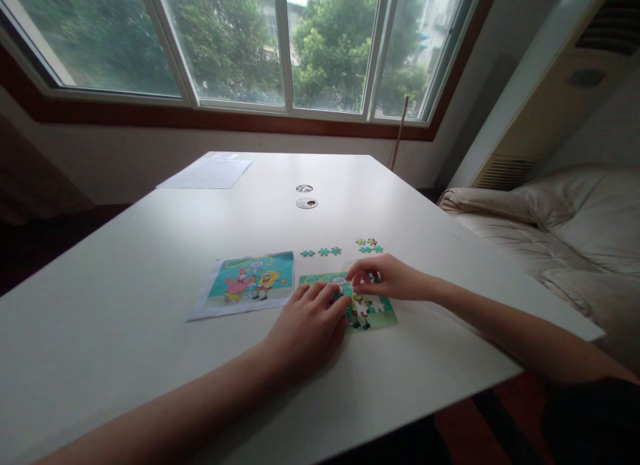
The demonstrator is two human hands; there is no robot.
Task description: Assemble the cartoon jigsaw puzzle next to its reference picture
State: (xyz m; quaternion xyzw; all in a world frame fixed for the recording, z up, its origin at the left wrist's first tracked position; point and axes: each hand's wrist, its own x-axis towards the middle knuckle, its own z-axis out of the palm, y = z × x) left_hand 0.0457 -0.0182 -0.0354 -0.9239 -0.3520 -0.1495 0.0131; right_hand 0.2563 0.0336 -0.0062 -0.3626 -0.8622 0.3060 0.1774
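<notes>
A partly built jigsaw puzzle (376, 313) with a green border lies on the white table (125, 331). My left hand (307, 325) rests flat on its left part, fingers stretched out and together. My right hand (383, 277) hovers over the puzzle's top edge, fingertips pinched on what looks like a small puzzle piece that I cannot make out clearly. A printed cartoon reference picture (247, 283) lies just left of the puzzle. Loose teal pieces (321, 252) and a second small cluster of loose pieces (369, 245) sit behind the puzzle.
A sheet of paper (207, 173) lies at the table's far left. Two round cable ports (306, 202) sit in the table's middle. A cream sofa (565, 225) stands to the right, windows run behind, and a thin stick (399, 135) leans by the wall.
</notes>
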